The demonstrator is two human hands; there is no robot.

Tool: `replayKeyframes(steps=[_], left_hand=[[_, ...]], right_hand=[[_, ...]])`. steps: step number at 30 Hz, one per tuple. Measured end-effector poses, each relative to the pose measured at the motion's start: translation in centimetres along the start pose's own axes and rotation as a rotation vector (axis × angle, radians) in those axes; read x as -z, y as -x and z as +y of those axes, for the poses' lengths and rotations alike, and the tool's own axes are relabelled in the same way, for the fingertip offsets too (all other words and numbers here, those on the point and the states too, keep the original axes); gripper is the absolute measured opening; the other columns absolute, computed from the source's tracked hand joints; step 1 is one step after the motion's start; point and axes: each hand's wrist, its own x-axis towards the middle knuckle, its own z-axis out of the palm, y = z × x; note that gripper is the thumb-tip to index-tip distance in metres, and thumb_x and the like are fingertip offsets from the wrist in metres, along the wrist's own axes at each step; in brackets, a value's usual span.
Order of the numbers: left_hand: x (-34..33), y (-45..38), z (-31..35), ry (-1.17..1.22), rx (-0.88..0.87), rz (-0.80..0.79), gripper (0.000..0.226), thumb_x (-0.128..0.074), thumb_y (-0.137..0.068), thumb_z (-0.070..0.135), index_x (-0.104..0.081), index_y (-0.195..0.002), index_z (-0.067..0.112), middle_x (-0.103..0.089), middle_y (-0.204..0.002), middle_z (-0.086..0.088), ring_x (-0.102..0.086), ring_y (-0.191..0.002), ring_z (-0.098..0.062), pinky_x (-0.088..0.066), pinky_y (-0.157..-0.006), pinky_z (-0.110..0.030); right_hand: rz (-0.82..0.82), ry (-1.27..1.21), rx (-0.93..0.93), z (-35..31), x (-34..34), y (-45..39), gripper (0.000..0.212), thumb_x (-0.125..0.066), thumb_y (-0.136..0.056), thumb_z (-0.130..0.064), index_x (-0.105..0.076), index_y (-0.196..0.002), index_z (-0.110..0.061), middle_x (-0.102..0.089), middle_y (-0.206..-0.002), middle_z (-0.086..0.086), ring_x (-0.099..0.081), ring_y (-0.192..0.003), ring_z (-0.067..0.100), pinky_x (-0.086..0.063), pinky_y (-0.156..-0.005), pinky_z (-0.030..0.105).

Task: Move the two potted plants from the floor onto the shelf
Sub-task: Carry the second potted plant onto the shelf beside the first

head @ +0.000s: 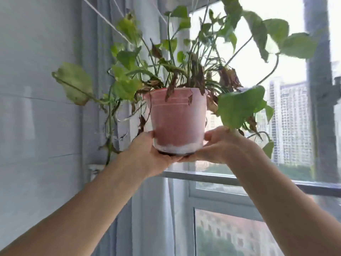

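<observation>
A potted plant in a faded pink plastic pot (178,119) is held up in the air in front of the window. Its long green leaves (238,106) trail out on both sides, with several brown dried ones near the rim. My left hand (147,154) cups the pot's lower left side and base. On the other side, my right hand (221,146) supports the lower right and base. The second plant and the shelf are out of view.
A window frame (212,178) runs behind and below the pot, with tall buildings outside. A grey curtain (147,209) hangs left of the window. A grey wall (36,108) fills the left. Thin white lines (103,21) cross above.
</observation>
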Motion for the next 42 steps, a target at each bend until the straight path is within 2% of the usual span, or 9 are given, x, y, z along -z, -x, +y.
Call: replayKeyframes(steps=[4,8,12,17,21,26,32,38,42], left_hand=[[-7.5,-1.4,-6.4,0.081,0.144,-0.214,0.04,-0.032,-0.098,0.017,-0.057,-0.106,-0.014,-0.064,-0.108,-0.042,-0.065,-0.094,-0.055,-0.055,-0.076,-0.063],[-16.5,-1.9,-14.4,0.109,0.257,-0.335,0.044,-0.029,-0.097,0.016,-0.058,-0.107,-0.014,-0.065,-0.103,-0.042,-0.067,-0.09,-0.051,-0.057,-0.066,-0.06],[-25.0,-2.2,-21.9,0.138,0.352,-0.469,0.047,-0.024,-0.096,0.017,-0.054,-0.116,-0.013,-0.061,-0.118,-0.04,-0.06,-0.108,-0.052,-0.053,-0.08,-0.063],[-35.0,-1.7,-29.6,0.17,0.544,-0.658,0.051,-0.022,-0.099,0.024,-0.048,-0.128,-0.009,-0.058,-0.122,-0.041,-0.061,-0.102,-0.055,-0.054,-0.064,-0.068],[-42.1,-1.4,-35.4,0.198,0.694,-0.779,0.052,-0.023,-0.098,0.027,-0.046,-0.132,-0.006,-0.055,-0.131,-0.036,-0.052,-0.12,-0.051,-0.045,-0.089,-0.072],[-50.8,0.0,-41.4,0.064,0.824,-0.843,0.049,-0.047,-0.093,0.04,-0.061,-0.115,-0.001,-0.06,-0.111,-0.042,-0.059,-0.1,-0.055,-0.047,-0.088,-0.067],[-58.8,5.4,-46.3,0.291,1.106,-1.172,0.055,-0.029,-0.069,0.007,-0.055,-0.112,-0.014,-0.062,-0.113,-0.042,-0.062,-0.099,-0.055,-0.052,-0.067,-0.071],[-64.1,10.0,-51.8,0.208,1.319,-1.334,0.054,-0.021,-0.095,0.019,-0.049,-0.13,-0.011,-0.058,-0.122,-0.04,-0.056,-0.111,-0.057,-0.046,-0.086,-0.073],[-66.9,14.8,-53.8,0.229,1.403,-1.461,0.053,-0.017,-0.096,0.018,-0.051,-0.117,-0.016,-0.062,-0.102,-0.048,-0.063,-0.083,-0.064,-0.053,-0.057,-0.068]], right_hand=[[0.113,-0.01,0.155,-4.8,5.0,9.3,0.057,-0.018,-0.098,-0.023,-0.031,-0.144,0.009,-0.027,-0.15,0.036,-0.024,-0.137,0.055,-0.01,-0.11,0.071],[0.42,-0.071,0.367,-11.8,10.2,19.3,0.052,-0.062,-0.09,-0.037,-0.053,-0.133,-0.007,-0.048,-0.14,0.025,-0.042,-0.128,0.052,-0.026,-0.111,0.063],[0.432,0.136,0.445,-14.5,15.1,29.7,0.044,-0.031,-0.101,-0.025,-0.052,-0.131,-0.001,-0.059,-0.108,0.042,-0.055,-0.077,0.067,-0.038,-0.052,0.083],[0.546,0.019,0.584,-18.6,19.9,39.9,0.048,-0.035,-0.096,-0.025,-0.05,-0.136,-0.003,-0.047,-0.132,0.041,-0.046,-0.11,0.065,-0.029,-0.078,0.088],[0.652,-0.142,0.789,-19.9,22.2,48.4,0.041,-0.033,-0.104,-0.002,-0.036,-0.143,0.01,-0.049,-0.13,0.026,-0.075,-0.073,0.029,-0.062,-0.065,0.046],[0.871,0.004,0.983,-22.1,25.5,56.5,0.048,-0.033,-0.098,-0.031,-0.052,-0.135,-0.007,-0.053,-0.128,0.038,-0.05,-0.107,0.063,-0.034,-0.068,0.085],[1.002,-0.131,1.243,-23.5,28.3,66.7,0.051,-0.032,-0.097,-0.041,-0.055,-0.134,-0.015,-0.051,-0.137,0.029,-0.047,-0.112,0.061,-0.03,-0.074,0.087],[1.155,-0.065,1.368,-19.8,29.7,74.2,0.048,-0.045,-0.095,-0.044,-0.065,-0.121,-0.009,-0.061,-0.13,0.022,-0.058,-0.101,0.059,-0.034,-0.077,0.083],[1.313,-0.079,1.4,-18.1,29.3,80.7,0.045,-0.039,-0.098,-0.038,-0.06,-0.122,-0.005,-0.063,-0.119,0.027,-0.051,-0.105,0.063,-0.03,-0.072,0.088]])
